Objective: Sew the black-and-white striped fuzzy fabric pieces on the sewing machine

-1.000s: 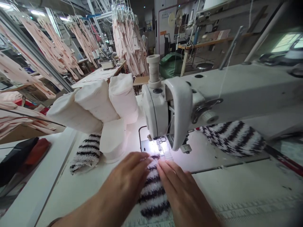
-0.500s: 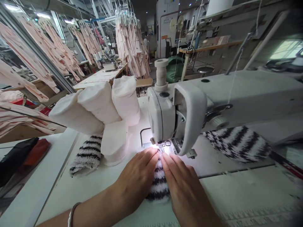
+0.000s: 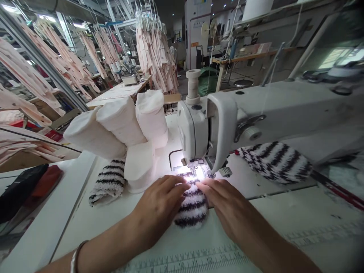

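A fuzzy black-and-white striped fabric piece [image 3: 192,206] lies under the presser foot of a white sewing machine [image 3: 195,132], its rounded end toward me. My left hand [image 3: 160,206] has its fingers and thumb closed on the left edge of the fabric, close in front of the foot. At the opposite edge, my right hand [image 3: 224,199] holds the cloth with its fingertips pressed together; its thumb is mostly hidden. The needle area is brightly lit, and glare blurs the fabric there.
White padding stacks [image 3: 119,125] stand left of the machine, beside a folded striped piece [image 3: 109,182]. Another striped bundle [image 3: 275,161] lies under the machine arm at right. A printed ruler scale [image 3: 196,261] runs along the table front. Pink garments [image 3: 155,53] hang behind.
Both hands have drawn a little apart from each other near the foot, showing more striped fabric between them. The fabric's near end sits slightly farther up in view; the viewpoint has shifted slightly.
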`<state>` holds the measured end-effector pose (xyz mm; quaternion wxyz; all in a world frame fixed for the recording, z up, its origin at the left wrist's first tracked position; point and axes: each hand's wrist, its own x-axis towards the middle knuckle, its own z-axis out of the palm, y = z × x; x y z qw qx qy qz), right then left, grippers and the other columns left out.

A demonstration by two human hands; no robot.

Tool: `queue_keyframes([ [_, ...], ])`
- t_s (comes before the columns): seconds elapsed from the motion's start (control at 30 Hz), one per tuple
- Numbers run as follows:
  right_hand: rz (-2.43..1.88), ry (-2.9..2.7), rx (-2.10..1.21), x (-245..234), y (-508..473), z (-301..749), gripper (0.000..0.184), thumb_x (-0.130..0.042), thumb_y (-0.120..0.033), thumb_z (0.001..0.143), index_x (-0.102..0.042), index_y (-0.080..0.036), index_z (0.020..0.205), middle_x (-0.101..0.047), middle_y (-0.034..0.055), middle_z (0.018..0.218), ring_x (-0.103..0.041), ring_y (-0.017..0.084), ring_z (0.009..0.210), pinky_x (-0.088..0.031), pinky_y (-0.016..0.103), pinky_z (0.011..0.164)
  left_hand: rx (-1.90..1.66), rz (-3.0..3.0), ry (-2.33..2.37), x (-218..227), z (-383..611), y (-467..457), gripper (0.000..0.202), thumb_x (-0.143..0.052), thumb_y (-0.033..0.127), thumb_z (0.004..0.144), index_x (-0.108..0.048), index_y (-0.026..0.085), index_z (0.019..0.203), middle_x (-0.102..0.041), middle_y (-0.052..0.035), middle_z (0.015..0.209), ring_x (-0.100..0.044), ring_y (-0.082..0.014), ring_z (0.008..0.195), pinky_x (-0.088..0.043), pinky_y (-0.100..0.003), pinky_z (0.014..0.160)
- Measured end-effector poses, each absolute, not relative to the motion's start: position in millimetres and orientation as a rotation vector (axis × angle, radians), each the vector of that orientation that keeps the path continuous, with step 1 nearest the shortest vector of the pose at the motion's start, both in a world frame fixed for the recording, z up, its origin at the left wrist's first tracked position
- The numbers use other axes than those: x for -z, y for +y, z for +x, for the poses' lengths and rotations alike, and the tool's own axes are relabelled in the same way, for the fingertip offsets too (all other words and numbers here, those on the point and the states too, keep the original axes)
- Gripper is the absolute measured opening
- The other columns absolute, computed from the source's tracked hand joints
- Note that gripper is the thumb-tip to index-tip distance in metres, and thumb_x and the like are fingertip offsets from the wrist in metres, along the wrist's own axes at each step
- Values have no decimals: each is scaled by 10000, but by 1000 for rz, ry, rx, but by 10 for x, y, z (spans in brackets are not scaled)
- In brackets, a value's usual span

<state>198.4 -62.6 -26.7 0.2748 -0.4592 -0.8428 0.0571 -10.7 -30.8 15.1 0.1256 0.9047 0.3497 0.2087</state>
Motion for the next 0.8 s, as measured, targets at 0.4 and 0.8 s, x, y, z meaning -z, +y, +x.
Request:
queue_keyframes([
  [0.4,-1108,-2310,-47,218,-544,2002,277,-426,26,837,-629,-162,846,-611,48,851,-567,156,819,-491,285,674,-446,2373,1037,-125,-286,-368,118,-515,90,887,-584,181,856,-556,-33,896,-554,-141,792,-485,-278,688],
  [0.8,-1277,-2347,413,381,-1263,1859,394,-319,-143,936,-578,-165,1231,-604,25,1260,-533,206,1127,-472,313,759,-339,2663,647,-277,-125,-388,236,-453,73,923,-589,151,1100,-613,-87,1158,-528,-179,1142,-463,-341,995],
])
